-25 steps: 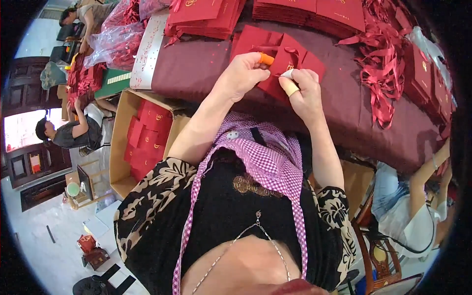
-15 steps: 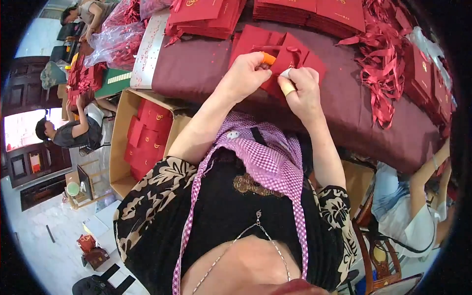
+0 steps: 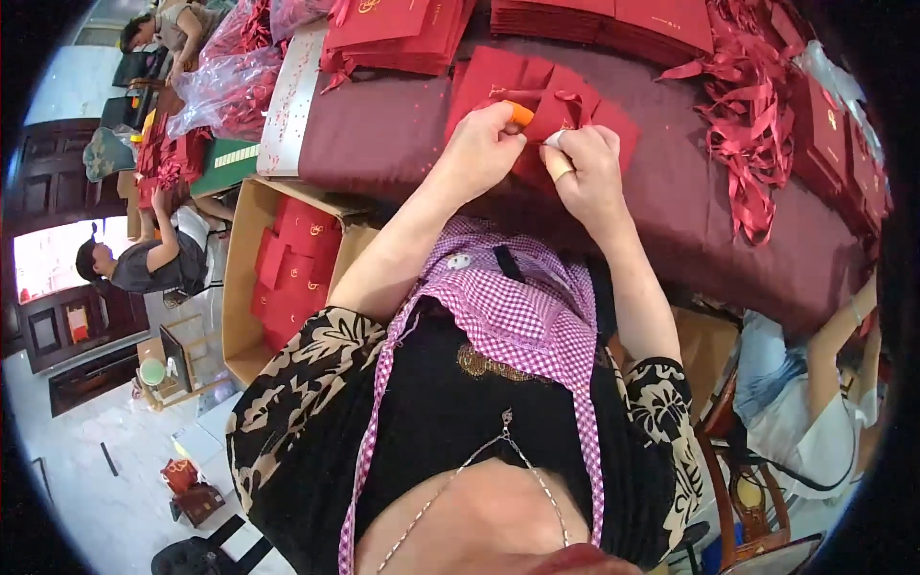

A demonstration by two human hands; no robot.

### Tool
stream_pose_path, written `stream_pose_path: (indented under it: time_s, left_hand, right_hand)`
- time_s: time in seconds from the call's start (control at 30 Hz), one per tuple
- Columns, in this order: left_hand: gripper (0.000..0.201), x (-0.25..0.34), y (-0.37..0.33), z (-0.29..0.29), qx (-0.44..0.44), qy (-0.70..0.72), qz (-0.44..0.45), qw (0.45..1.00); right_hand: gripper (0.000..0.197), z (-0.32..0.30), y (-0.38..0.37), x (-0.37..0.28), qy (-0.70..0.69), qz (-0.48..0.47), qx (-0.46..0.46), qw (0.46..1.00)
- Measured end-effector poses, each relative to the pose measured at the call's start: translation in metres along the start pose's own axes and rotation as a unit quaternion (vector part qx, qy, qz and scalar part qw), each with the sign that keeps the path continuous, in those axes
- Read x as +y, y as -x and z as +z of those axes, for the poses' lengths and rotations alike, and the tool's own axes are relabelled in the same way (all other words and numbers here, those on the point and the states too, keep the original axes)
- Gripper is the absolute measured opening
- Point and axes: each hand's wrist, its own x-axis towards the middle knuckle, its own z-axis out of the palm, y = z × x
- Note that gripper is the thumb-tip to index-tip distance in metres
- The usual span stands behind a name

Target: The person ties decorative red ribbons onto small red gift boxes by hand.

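A red paper bag (image 3: 484, 79) lies on the dark red tablecloth in front of me, its flap partly folded. A red ribbon (image 3: 567, 97) runs across its upper part. My left hand (image 3: 484, 149), an orange cover on one finger, is closed in a pinch over the bag's left part. To its right, my right hand (image 3: 585, 168) is pinched too, with white and tan wraps on its fingers. Both sets of fingertips meet close together at the ribbon, and the ends between them are mostly hidden.
Stacks of red bags (image 3: 407, 34) line the table's far side. A heap of red ribbons (image 3: 743, 134) lies at right, beside more bags (image 3: 834, 144). An open carton (image 3: 240, 287) of red pieces stands at left. Co-workers sit at left (image 3: 158, 264) and right (image 3: 805, 422).
My hands stay pinched at the ribbon, with only a slight shift of the fingers. The whole view has tilted a little.
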Motion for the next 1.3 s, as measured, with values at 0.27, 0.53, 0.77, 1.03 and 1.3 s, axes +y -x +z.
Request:
stream_pose_path:
  time_s: [0.27, 0.53, 0.77, 1.03, 1.3]
  left_hand:
    - [0.033, -0.006, -0.001, -0.005, -0.028, 0.200, -0.115, 0.973]
    - [0.034, -0.005, -0.001, -0.006, -0.050, 0.233, -0.123, 0.964]
    - [0.032, -0.005, 0.000, -0.005, -0.031, 0.214, -0.101, 0.971]
    - [0.029, -0.002, 0.000, -0.004, -0.036, 0.115, -0.073, 0.990]
    - [0.023, 0.001, 0.004, 0.003, 0.019, -0.009, -0.017, 1.000]
  right_hand:
    - [0.008, -0.011, 0.000, 0.003, -0.058, 0.073, -0.054, 0.994]
    - [0.009, -0.013, 0.003, 0.005, -0.078, 0.081, -0.070, 0.991]
    - [0.009, -0.008, 0.004, 0.007, -0.066, 0.060, -0.049, 0.995]
    - [0.008, -0.004, 0.002, 0.001, -0.048, 0.029, -0.023, 0.998]
    - [0.012, 0.006, 0.001, -0.013, 0.133, -0.099, 0.038, 0.985]
